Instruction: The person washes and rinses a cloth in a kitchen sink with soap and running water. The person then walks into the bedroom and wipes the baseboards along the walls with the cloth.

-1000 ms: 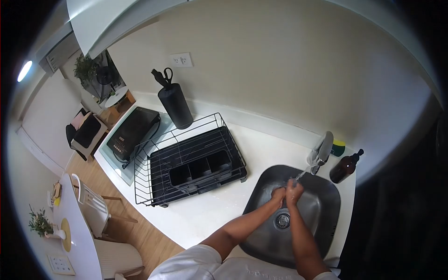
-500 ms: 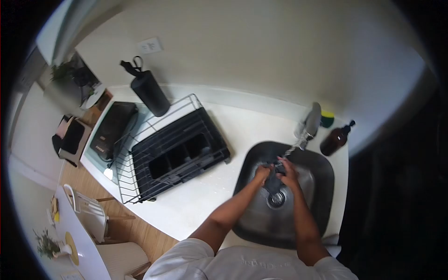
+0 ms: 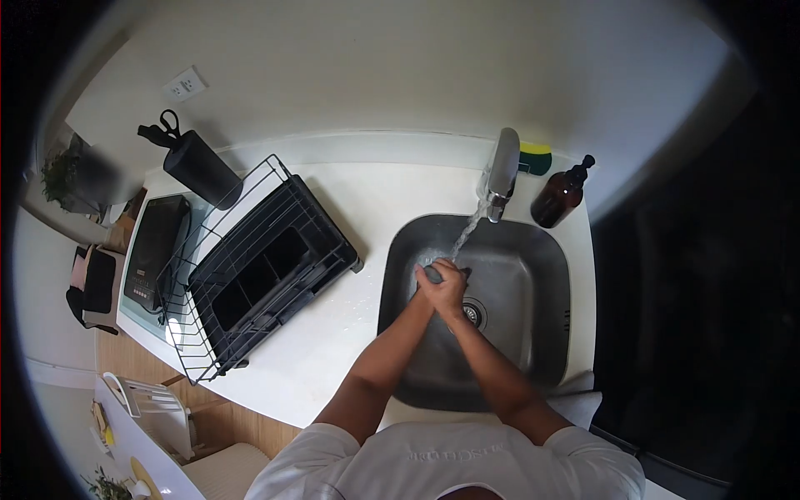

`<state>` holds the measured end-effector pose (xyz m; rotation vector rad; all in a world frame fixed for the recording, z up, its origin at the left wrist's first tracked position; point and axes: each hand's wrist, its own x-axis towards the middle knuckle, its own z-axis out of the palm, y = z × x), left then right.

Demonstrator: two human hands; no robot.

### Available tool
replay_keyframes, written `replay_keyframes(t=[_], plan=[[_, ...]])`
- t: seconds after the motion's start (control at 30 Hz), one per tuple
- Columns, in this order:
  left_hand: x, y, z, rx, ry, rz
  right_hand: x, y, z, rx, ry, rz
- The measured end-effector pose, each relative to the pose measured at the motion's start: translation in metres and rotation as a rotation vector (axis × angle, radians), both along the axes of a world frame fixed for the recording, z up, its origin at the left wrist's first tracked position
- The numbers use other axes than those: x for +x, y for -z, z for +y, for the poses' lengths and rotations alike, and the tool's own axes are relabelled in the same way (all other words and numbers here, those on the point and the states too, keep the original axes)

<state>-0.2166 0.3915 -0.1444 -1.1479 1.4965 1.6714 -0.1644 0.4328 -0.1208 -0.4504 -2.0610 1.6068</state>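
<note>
Both hands are pressed together in the steel sink point(image 3: 525, 333), below the running faucet point(image 3: 503, 171). My left hand point(image 3: 424, 282) is closed and mostly covered by the other hand. My right hand point(image 3: 448, 283) wraps over it, fingers closed. Small parts of a dark grey cloth point(image 3: 467, 272) show at the edges of the grip; the rest is hidden. A stream of water point(image 3: 467, 232) falls at the hands. The drain point(image 3: 472, 314) lies just right of my right wrist.
Left of the sink stands a black dish rack point(image 3: 271, 267). Behind it is a knife block point(image 3: 204, 171) with scissors; an induction cooker point(image 3: 154, 242) sits farther left. An amber pump bottle point(image 3: 560, 197) and a sponge point(image 3: 535, 158) are by the faucet. A grey cloth point(image 3: 575, 404) lies at the sink's front right.
The dark cloth hung between my separated hands; now it is bunched within them as they clasp together. The view has shifted, and the faucet and its stream show more clearly.
</note>
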Motion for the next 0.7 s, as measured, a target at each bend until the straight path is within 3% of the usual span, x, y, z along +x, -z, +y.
replay_keyframes(t=[0.07,0.13,0.2,0.23,0.27,0.33,0.4,0.43,0.47,0.53,0.57,0.6,0.67,0.7], plan=[[0.007,-0.009,0.004,-0.007,0.054,0.048,-0.012,0.01,0.006,0.392,0.167,-0.109],[0.014,-0.011,0.006,-0.017,0.114,0.093,-0.023,0.026,0.032,0.269,0.185,-0.234],[0.011,0.001,0.004,-0.021,0.139,0.116,-0.025,0.029,0.037,0.31,0.236,-0.056],[0.003,0.012,0.005,-0.017,0.154,0.148,-0.02,0.015,0.026,0.137,0.232,-0.106],[-0.002,0.024,0.004,-0.012,0.17,0.174,-0.016,0.008,0.016,0.139,0.236,-0.108],[-0.011,0.014,-0.007,-0.234,1.149,0.444,-0.011,0.004,0.004,0.166,0.175,0.042],[0.005,-0.003,-0.005,-0.056,0.291,0.177,-0.016,0.046,0.027,0.127,0.171,-0.013],[0.0,0.061,0.009,-0.015,0.153,0.23,-0.021,0.067,0.05,0.07,0.282,-0.262],[0.006,0.045,0.003,-0.02,0.163,0.231,-0.019,0.078,0.067,0.007,0.39,-0.513],[0.012,-0.008,-0.007,-0.256,0.411,0.203,-0.015,0.069,0.098,-0.515,0.417,-0.323],[0.014,0.009,-0.016,0.052,0.379,0.309,-0.016,0.069,0.108,-0.517,0.424,-0.321],[0.011,0.016,-0.022,0.053,0.386,0.306,-0.021,0.076,0.12,-0.661,0.524,-0.139],[0.005,0.022,-0.035,-0.133,0.407,0.66,-0.039,0.08,0.124,-0.799,0.627,0.052],[0.005,0.017,-0.041,-0.131,0.414,0.659,-0.051,0.08,0.114,-0.654,0.697,0.04]])
